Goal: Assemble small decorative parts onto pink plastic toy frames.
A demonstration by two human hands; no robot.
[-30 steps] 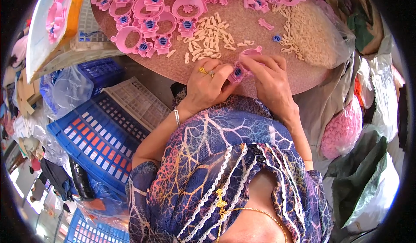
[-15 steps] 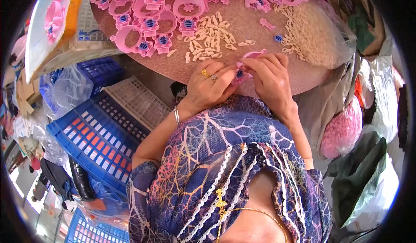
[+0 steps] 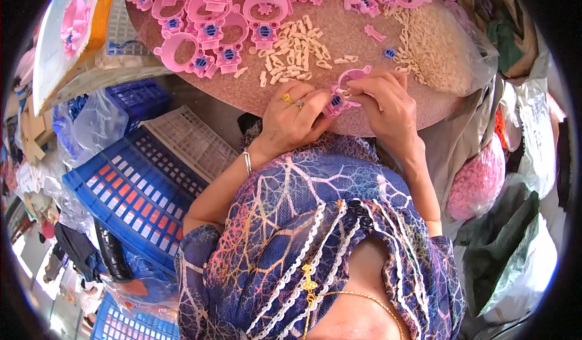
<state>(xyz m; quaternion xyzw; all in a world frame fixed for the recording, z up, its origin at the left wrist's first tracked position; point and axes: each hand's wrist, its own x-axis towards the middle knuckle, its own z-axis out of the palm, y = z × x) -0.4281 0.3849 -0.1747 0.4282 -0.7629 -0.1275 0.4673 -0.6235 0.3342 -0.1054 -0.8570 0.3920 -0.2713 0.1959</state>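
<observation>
My left hand (image 3: 295,114) grips a pink plastic ring-shaped part (image 3: 353,73) with a dark blue ribbed inset, close to the table's near edge. My right hand (image 3: 388,100) pinches at the same part, thumb and forefinger beside the blue inset. A small pale piece shows at those fingertips; it looks like one of the cream clips, but the fingers partly hide it. Just beyond my left hand lies a loose heap of cream plastic clips (image 3: 297,52). More similar pink parts (image 3: 265,13), each with a blue inset, are piled along the far side.
To the right, a clear bag (image 3: 479,55) spills many cream clips onto the round brown table (image 3: 357,34). A small pink piece (image 3: 374,33) and a blue piece (image 3: 389,53) lie nearby. Blue crates (image 3: 130,194) stand at left; a bag of pink pieces (image 3: 479,179) sits at right.
My right hand has shifted slightly right and turned, uncovering more of the pink ring and the blue inset. My left hand stays nearly in place.
</observation>
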